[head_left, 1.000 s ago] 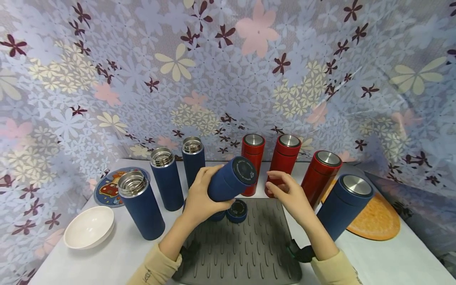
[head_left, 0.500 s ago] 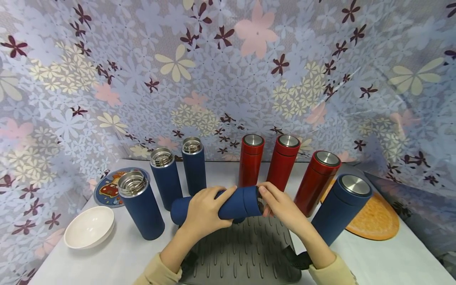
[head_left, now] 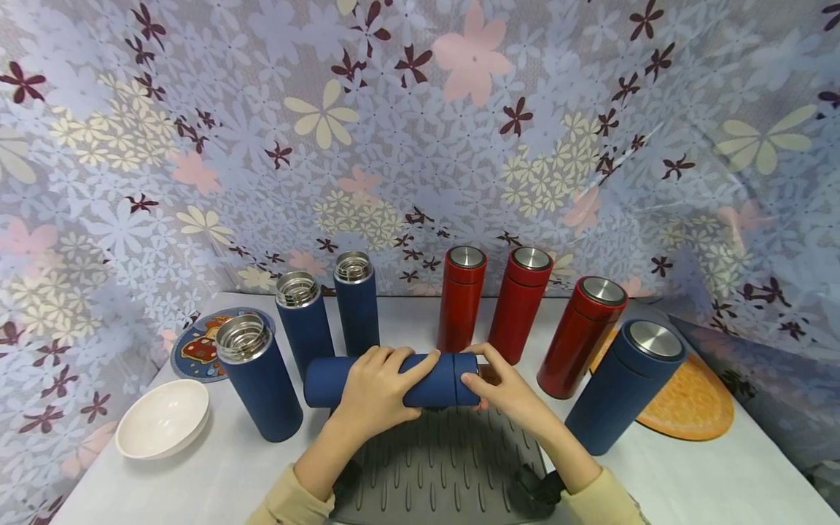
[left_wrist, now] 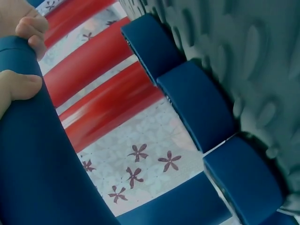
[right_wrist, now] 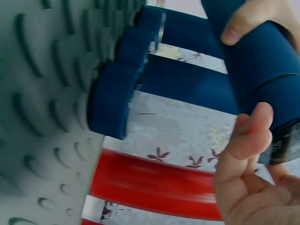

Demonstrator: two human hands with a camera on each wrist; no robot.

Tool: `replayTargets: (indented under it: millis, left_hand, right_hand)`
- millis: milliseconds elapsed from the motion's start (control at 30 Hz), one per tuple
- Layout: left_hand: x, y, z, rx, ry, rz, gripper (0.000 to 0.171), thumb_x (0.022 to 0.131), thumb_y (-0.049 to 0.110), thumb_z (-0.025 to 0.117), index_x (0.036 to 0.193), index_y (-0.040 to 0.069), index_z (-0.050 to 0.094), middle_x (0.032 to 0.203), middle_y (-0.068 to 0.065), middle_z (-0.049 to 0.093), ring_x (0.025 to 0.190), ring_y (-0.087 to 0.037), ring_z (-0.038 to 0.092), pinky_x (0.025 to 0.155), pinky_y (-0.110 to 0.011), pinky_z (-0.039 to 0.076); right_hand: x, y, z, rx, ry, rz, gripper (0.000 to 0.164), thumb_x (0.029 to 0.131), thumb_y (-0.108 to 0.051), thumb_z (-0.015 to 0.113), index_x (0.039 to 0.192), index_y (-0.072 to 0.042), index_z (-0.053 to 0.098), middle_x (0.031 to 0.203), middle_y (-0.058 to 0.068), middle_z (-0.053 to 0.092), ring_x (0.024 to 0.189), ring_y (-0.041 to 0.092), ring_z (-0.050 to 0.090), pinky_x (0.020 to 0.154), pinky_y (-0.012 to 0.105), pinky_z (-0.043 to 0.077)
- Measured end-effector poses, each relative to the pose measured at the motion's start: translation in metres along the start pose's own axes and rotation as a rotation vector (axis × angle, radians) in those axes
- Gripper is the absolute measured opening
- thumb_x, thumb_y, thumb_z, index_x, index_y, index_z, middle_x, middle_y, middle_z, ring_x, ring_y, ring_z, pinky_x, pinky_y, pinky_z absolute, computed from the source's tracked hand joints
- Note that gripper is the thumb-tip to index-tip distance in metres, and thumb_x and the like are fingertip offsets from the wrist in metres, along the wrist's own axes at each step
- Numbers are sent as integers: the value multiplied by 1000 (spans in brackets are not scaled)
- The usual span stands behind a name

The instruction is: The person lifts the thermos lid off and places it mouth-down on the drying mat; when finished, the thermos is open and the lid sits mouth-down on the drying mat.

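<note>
A blue thermos bottle [head_left: 326, 382] lies level in the air over the grey ribbed mat [head_left: 426, 474]. My left hand [head_left: 372, 394] wraps round its body, fingers over the top. At the right end, my right hand [head_left: 508, 386] pinches the bottle's blue lid [head_left: 466, 370], with a thin seam showing between lid and body. A shiny end face shows in part in the right wrist view. Beneath the bottle, loose blue lids [left_wrist: 194, 105] sit in a row on the mat; the bottle and hands hide them in the head view.
Lidless blue bottles [head_left: 259, 379] with bare steel necks stand to the left, beside a white bowl [head_left: 164, 419] and a round patterned mat [head_left: 197, 346]. Closed red bottles [head_left: 462, 306] stand behind and right. A closed blue bottle [head_left: 617, 394] is nearest my right arm, before an orange round mat [head_left: 695, 397].
The thermos bottle came down from a tilt, its black end facing me, to lie level. My right hand moved in from the right and now pinches its lid.
</note>
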State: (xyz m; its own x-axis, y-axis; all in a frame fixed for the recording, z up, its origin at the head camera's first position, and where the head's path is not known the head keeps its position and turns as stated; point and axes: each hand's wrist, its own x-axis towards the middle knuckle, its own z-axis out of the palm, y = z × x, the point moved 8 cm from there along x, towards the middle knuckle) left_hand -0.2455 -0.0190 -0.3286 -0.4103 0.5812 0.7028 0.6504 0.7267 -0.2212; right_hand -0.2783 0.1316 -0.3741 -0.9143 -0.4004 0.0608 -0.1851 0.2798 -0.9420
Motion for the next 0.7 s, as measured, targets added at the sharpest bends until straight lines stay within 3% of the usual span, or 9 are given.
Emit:
replayTargets:
  millis: [167,500,700]
  left_hand:
    - [2,1,-2,25,0,31,85,43,50,88,120,28,61,94,-6,67,75,-24,62,73,-36,53]
    - [4,-3,-1,36,-58,37,85,45,51,87,122,29,61,95,-6,67,77,-24,63,74,-36,53]
    - [1,-6,3,1,-134,13,82,48,50,85,123,28,59,95,-5,67,78,-22,63,72,-35,53]
  right_hand:
    - [1,7,0,23,14,-43,43,92,-20,56,129,-7,39,111,24,54,88,27,57,67,38,52]
    - [4,9,0,-7,7,-139,48,88,-16,61,130,-6,39,111,23,56,91,28,59,75,33,51]
    - [4,7,2,-83,-12,-228,53,83,-10,66,129,-10,41,105,14,60,88,21,60,77,33,50]
